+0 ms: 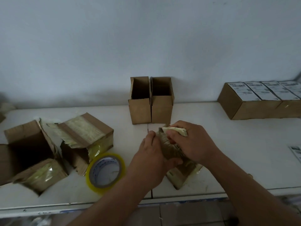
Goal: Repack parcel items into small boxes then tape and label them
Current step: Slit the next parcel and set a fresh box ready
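A torn, tape-covered parcel box [180, 173] lies on the white table [244, 152] in front of me. My left hand [151, 154] grips its left side. My right hand [192, 141] grips its torn upper flap [179, 130] and pulls at it. Whatever is inside the parcel is hidden by my hands. Two small open cardboard boxes [151, 101] stand upright side by side just beyond my hands, against the wall. A roll of clear yellowish tape [105, 172] lies flat to the left of my left forearm.
Two torn-open parcel boxes [48, 150] with yellow tape remnants lie at the left. A row of sealed, labelled boxes [260, 101] sits at the back right. A loose label sheet [295, 150] lies at the right edge. The table's front edge [179, 201] runs under my forearms.
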